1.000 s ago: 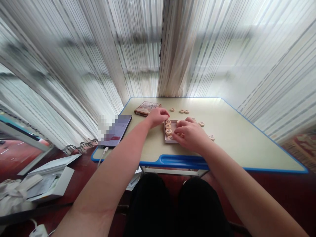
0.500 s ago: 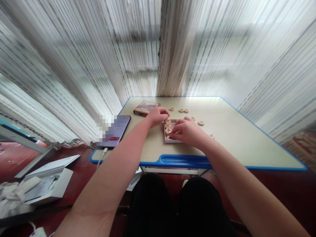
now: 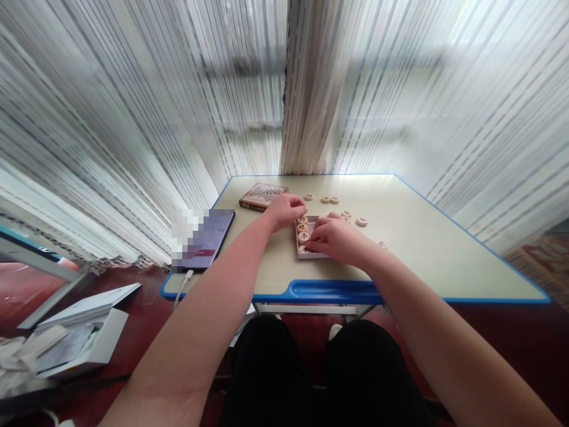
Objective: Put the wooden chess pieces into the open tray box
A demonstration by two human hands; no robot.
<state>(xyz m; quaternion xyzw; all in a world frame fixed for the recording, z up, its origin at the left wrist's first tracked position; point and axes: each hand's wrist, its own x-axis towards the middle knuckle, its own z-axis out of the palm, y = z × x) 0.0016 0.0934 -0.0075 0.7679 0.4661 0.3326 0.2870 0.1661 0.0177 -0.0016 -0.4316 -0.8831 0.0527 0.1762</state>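
A small white tray (image 3: 299,251) lies near the front of the cream table (image 3: 413,249). A column of round wooden chess pieces (image 3: 303,228) fills the tray's left side. My left hand (image 3: 285,210) rests at the tray's far left corner, fingers curled against its edge. Over the tray's right part lies my right hand (image 3: 338,238), fingers bent and pressed down on pieces inside; what is under them is hidden. Several loose wooden pieces (image 3: 330,200) lie on the table beyond the tray.
A brown patterned box lid (image 3: 263,196) sits at the table's far left. A phone (image 3: 204,238) with a cable lies on the left edge. Striped curtains hang behind the table. An open white carton (image 3: 75,338) is on the floor at left. My knees are under the blue front edge.
My right hand has slid a little left and inward over the tray. The left hand stays at the tray's corner. The view shifted slightly.
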